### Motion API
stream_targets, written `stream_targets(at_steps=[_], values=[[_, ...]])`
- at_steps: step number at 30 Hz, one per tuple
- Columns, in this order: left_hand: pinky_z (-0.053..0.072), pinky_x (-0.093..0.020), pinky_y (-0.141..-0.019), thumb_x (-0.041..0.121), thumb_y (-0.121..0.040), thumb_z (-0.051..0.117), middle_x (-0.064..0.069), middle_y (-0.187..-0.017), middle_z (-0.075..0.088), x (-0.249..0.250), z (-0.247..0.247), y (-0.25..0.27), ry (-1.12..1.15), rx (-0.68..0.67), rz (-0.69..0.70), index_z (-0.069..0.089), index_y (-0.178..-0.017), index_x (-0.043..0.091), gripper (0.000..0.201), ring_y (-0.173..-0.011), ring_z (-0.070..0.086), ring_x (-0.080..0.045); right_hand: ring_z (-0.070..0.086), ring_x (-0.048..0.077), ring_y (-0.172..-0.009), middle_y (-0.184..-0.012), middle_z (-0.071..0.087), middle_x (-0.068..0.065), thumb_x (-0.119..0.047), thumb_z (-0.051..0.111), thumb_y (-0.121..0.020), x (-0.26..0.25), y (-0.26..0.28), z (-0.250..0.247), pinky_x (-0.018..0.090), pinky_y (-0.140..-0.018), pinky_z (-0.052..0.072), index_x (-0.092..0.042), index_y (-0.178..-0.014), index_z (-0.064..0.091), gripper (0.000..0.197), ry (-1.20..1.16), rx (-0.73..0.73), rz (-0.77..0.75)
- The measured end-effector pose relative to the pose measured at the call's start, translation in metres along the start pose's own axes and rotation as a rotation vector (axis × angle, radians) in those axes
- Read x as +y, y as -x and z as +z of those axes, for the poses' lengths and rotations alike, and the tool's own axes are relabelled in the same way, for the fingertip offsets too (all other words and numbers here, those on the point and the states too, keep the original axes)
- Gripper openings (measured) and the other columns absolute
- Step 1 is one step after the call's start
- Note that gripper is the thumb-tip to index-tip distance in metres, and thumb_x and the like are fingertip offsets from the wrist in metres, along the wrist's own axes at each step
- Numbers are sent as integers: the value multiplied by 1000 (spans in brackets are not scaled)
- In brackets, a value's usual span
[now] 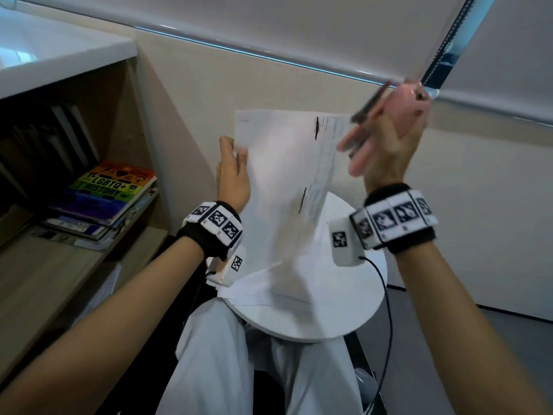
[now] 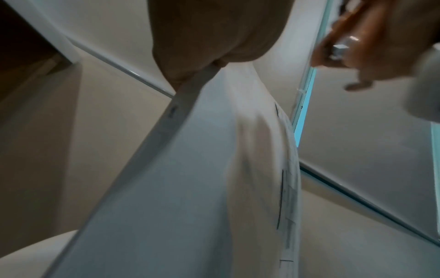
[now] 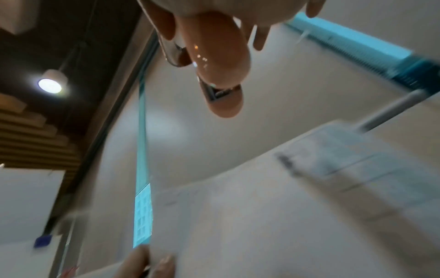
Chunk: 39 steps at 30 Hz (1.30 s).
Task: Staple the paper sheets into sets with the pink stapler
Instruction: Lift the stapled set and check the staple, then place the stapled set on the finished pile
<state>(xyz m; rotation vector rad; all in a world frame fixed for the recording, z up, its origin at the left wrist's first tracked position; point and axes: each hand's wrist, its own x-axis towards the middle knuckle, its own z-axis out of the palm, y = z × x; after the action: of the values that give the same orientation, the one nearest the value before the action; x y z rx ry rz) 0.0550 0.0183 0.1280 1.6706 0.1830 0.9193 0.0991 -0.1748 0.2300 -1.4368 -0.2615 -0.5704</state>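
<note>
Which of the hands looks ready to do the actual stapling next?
The right hand: it already grips the pink stapler beside the top corner of the paper sheets, which the left hand pinches upright.

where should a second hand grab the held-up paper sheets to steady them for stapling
Judging by the pose, grip the paper sheets at the free right edge, just below the top right corner, coming from the right. The left hand pinches only the upper left edge, so the sheets hang and bow. The right hand already grips the pink stapler there.
</note>
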Motion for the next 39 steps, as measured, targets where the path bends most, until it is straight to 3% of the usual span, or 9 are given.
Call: stream_targets(at_steps=[3,7,13,16,19,22,27,32,39], values=[[42,-23,-75,20,-98,37,12,-82,48,4,13,-5,104,-62,-41,33,-97,14,7,-72,48,0,58,27,-42,-68,61,28,-12,47,-68,10,21,-50,18,-43,41,15,-90,57,35,7,-268,154],[46,-35,-90,17,-99,39,-4,-108,57,14,43,3,356,-309,-166,38,-106,15,8,-96,55,-15,50,17,-41,-62,57,1,-18,45,-61,47,46,-90,17,-44,32,-10,-74,66,26,68,-427,539],[57,-26,-65,3,-101,34,-1,-102,63,25,83,26,709,-620,-515,42,-116,17,22,-74,68,-9,60,19,-70,-84,66,3,-25,67,-42,88,48,-117,24,-58,45,-9,-72,71,34,-225,-472,684],[53,-36,-79,11,-101,40,-6,-99,61,8,91,27,375,-498,-470,43,-100,15,4,-81,61,-17,63,21,-78,-81,68,3,-37,75,-28,100,44,-131,30,-66,49,-13,-69,73,47,-261,-497,777],[48,-38,-82,13,-98,46,-5,-104,56,-25,84,29,93,-333,-435,41,-110,15,13,-92,54,-20,60,15,-57,-76,64,5,-21,64,-52,110,47,-147,28,-60,46,-11,-80,74,31,-145,-468,862],[42,-33,-74,15,-96,51,-3,-103,53,-57,72,38,-51,-369,-517,40,-112,12,20,-96,50,-23,50,14,-48,-71,54,6,-15,54,-69,129,52,-167,18,-44,41,-9,-94,69,29,3,-306,973],[24,-50,-111,53,-73,72,-23,-148,18,-92,36,65,-1061,-594,-684,15,-144,-2,107,-139,16,-39,53,26,-64,-76,57,15,-4,60,-76,153,60,-197,30,-57,47,-2,-86,62,10,411,-154,1115],[36,-46,-100,65,-53,78,-17,-134,29,-104,31,79,-1198,-534,-689,27,-131,-1,114,-130,29,-35,47,21,-56,-70,58,14,-3,61,-76,167,61,-215,27,-55,39,1,-84,59,8,561,-119,1093],[46,-42,-93,46,-53,88,-18,-127,43,-113,18,60,-988,-550,-740,34,-124,0,101,-118,48,-34,46,20,-51,-69,59,15,-3,62,-74,168,56,-226,25,-53,37,1,-80,60,7,701,-201,1015]])
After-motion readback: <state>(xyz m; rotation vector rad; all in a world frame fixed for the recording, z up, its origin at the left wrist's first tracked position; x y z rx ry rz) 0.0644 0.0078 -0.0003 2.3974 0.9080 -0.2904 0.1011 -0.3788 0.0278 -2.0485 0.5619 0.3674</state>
